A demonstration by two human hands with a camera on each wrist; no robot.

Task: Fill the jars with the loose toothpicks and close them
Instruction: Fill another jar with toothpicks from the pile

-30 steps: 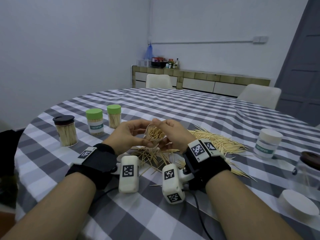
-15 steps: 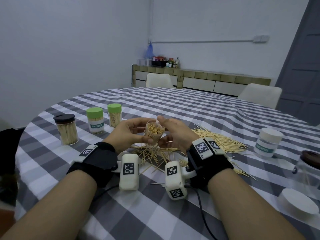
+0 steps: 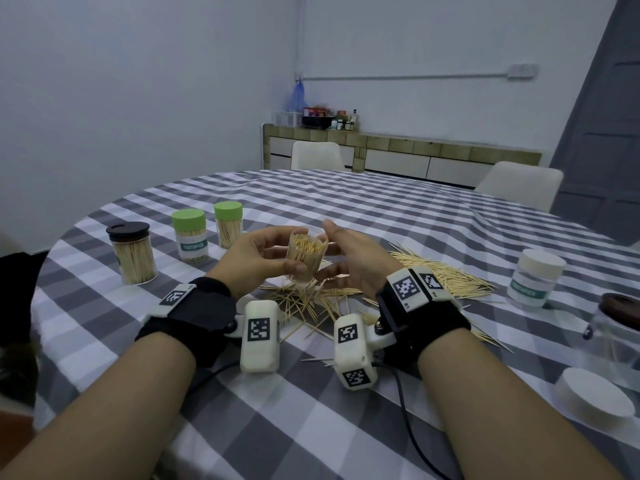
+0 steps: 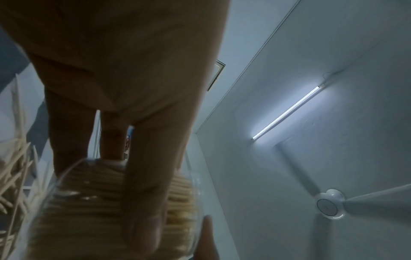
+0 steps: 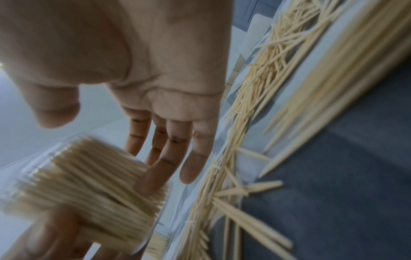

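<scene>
The left hand (image 3: pixel 256 259) is gripping an open clear jar (image 3: pixel 306 256), thumb on the near side and fingers curled round the far side, and is holding it above the counter (image 3: pixel 346 209) over the pile of loose toothpicks (image 3: pixel 440 275). The jar is standing nearly upright, tipped slightly toward the camera, and is packed with toothpicks whose tips are showing at the uncapped mouth. In the left wrist view the thumb (image 4: pixel 142 202) is lying across the jar wall.

The right hand (image 3: pixel 353 261) is spread open beside the jar — fingers straight, palm facing it — and is holding nothing. In the right wrist view the fingertips (image 5: pixel 153 177) are reaching the side of the jar (image 5: pixel 89 190); whether they are pressing it or only brushing it cannot be told.

Loose toothpicks are lying scattered on the checked cloth under and to the right of both hands. At the left of the counter three filled jars are standing closed — one with a black lid (image 3: pixel 128 232), two with green lids (image 3: pixel 188 219). At the right a white-capped jar (image 3: pixel 535 275) and a dark-lidded glass jar (image 3: pixel 616 327) are standing, with a loose white lid (image 3: pixel 594 398) lying nearer the camera.
</scene>
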